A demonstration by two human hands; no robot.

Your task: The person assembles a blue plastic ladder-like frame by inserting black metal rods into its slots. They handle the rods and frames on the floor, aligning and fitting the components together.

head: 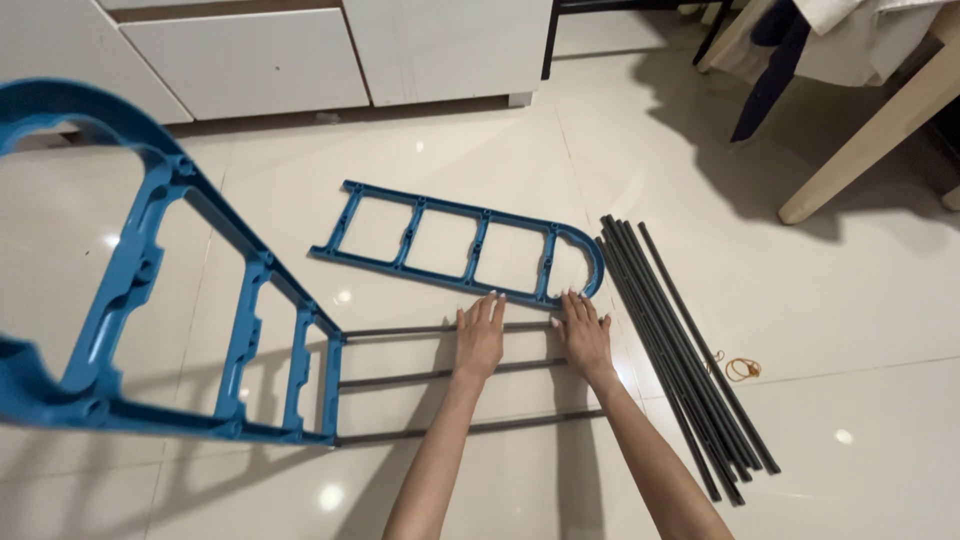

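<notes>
- Hands first: the left hand (480, 338) and the right hand (583, 333) lie flat and palm-down, fingers spread loosely and gripping nothing, their fingertips at the near edge of the flat blue frame (462, 246) on the tiled floor (850, 300).
- Rods: three dark rods (440, 377) run from the upright blue frame (150, 300) at the left towards the flat one, passing under or just beside both palms; the third lies nearer the person, apart from the hands.
- Slipping looks like the main risk: the floor is glossy, so a push from the open palms could send the flat frame sliding away instead of seating anything.
- Misalignment is a second risk: the free rod ends sit near the flat frame but I cannot tell whether they line up with its holes; a forced join could bend a rod or jam it.
- Tipping: the upright frame rests on its edge, held only by the rods, and a sideways nudge could topple it.
- Rolling: the bundle of spare rods (680, 350) lies loose just right of the right hand, and a stray elbow could scatter it.
- Clutter: a small rubber band (742, 369) lies beside the bundle, easy to lose.
</notes>
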